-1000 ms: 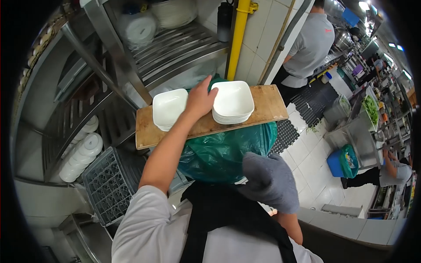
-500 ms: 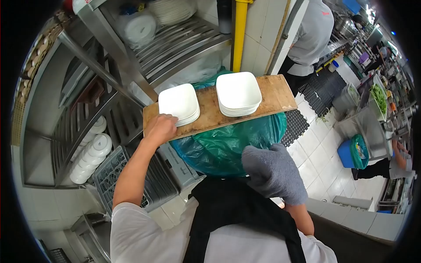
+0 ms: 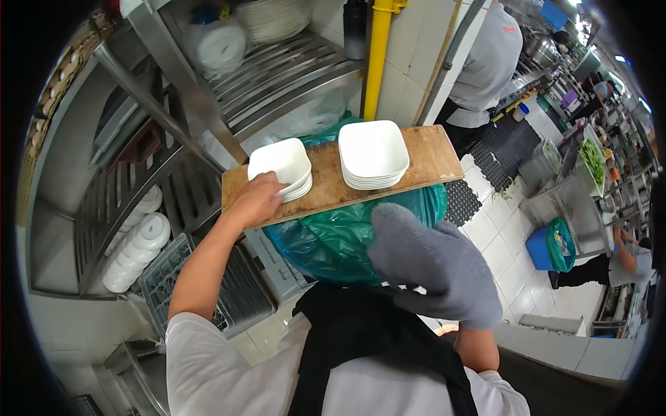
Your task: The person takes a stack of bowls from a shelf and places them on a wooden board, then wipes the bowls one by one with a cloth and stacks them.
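Two stacks of white square bowls stand on a wooden board [image 3: 325,173]. With fingers over the near rim and thumb outside, my left hand [image 3: 261,197] grips the top bowl [image 3: 283,161] of the left stack, which tilts a little above the others. The right stack [image 3: 373,149] sits apart on the board, untouched. A fluffy grey cloth [image 3: 440,260] covers my right hand like a mitt, hiding its fingers. That covered hand is held in front of my apron, over the near side of a green plastic bag [image 3: 326,239] beneath the board.
Metal racks at left hold plates [image 3: 274,19] and white cups [image 3: 149,232]. Below them is a grey dish crate [image 3: 170,277]. A yellow pipe [image 3: 378,62] runs up the wall. Co-workers [image 3: 485,69] stand at right, near a blue bin [image 3: 540,248].
My left hand now has the left stack's top bowl tipped up slightly. The cloth-covered right hand has shifted left and stretched forward, closer to the board.
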{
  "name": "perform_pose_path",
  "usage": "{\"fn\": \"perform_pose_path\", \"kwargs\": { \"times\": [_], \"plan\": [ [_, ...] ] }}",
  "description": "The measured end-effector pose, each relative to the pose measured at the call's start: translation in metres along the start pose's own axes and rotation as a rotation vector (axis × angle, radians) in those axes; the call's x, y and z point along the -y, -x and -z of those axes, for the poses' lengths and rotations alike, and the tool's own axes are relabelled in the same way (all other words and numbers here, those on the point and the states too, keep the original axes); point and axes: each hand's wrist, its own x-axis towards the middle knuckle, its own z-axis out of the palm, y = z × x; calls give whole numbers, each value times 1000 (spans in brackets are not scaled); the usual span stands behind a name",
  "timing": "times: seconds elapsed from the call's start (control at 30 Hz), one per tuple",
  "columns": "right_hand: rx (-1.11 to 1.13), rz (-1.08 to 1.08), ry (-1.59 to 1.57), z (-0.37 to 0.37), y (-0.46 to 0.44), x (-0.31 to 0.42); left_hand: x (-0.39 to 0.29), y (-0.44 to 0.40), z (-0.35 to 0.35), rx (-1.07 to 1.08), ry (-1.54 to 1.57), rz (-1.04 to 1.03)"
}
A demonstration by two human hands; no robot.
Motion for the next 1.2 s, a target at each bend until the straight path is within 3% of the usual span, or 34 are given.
{"fn": "perform_pose_path", "kwargs": {
  "times": [0.07, 0.2, 0.3, 0.4, 0.57, 0.6, 0.63, 0.7, 0.77, 0.87, 0.97, 1.2],
  "plan": [
    [-84, 34, -100, 4, -9, 3, 9, 1, -2, -84, 328, 33],
    [-24, -8, -13, -6, -27, -6, -7, 23, 7, -107, 983, 168],
    [-68, -26, 26, -9, -13, 5, -34, 43, -5, -250, 1495, 126],
    [-143, -61, 125, -33, -18, 10, -76, 50, -9, -286, 1763, 72],
    [-195, 4, 129, -93, -36, 28, -125, 50, -29, -233, 1884, 50],
    [-179, 20, 106, -96, -40, 29, -131, 53, -29, -151, 2046, 2],
    [-162, 35, 81, -98, -44, 27, -125, 54, -61, -368, 1707, 67],
    [-53, 30, -82, -77, -50, 21, -135, 53, -62, -487, 1417, 65],
    [50, -14, -224, -59, -57, 15, -147, 61, -43, -345, 1535, -58],
    [92, -6, -266, -42, -72, 5, -127, 52, -39, 78, 1755, -364],
    [21, 38, -218, -35, -82, -10, -134, 55, -28, 41, 1878, -270],
    [-347, 14, -99, -74, -57, -12, -161, 28, -11, -264, 2400, -181]
  ]
}}
